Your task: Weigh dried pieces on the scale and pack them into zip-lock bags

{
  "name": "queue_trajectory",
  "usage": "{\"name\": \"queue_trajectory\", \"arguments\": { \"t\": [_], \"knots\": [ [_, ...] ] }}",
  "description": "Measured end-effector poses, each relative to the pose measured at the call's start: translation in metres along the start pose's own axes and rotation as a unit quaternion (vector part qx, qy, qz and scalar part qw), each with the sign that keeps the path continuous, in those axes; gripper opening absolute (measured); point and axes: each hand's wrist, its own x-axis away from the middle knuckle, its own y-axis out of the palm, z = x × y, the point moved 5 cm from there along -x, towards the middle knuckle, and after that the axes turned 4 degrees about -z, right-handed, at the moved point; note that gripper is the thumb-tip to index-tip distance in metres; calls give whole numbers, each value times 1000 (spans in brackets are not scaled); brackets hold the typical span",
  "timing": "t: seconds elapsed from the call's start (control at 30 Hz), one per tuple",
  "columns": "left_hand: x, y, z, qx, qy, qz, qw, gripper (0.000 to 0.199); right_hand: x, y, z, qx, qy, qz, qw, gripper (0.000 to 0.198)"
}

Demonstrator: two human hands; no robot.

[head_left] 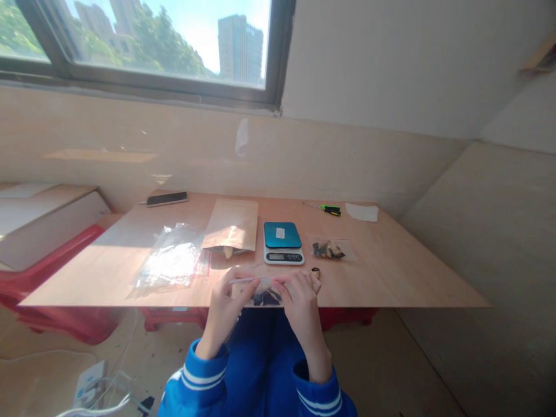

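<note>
Both grips (226, 296) (300, 291) on crosswise bag edge (266, 282)

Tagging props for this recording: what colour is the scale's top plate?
The top plate is teal blue, bearing a white label; the head view shows it best.

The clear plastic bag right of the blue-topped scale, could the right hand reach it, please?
Probably yes: that bag lies close, past a small tan piece, though the right hand pinches another bag.
</note>
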Motion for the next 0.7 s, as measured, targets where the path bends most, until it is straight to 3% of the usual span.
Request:
{"name": "queue_trajectory", "arguments": {
  "t": [0.13, 0.37, 0.57, 0.7],
  "knots": [
    [0, -4, 4, 24, 12, -38, 999, 23, 0, -6, 3, -6, 5, 26, 1000, 17],
    [-1, -6, -2, 8, 4, -22, 1000, 31, 0, -8, 8, 1, 14, 26, 1000, 19],
    [3, -9, -4, 42, -13, 56, 997, 31, 1, -4, 6, -26, 15, 13, 999, 17],
    [4, -20, -9, 56, -16, 120, 991, 30, 0, 3, 7, -43, 23, -26, 998, 5]
  ]
}}
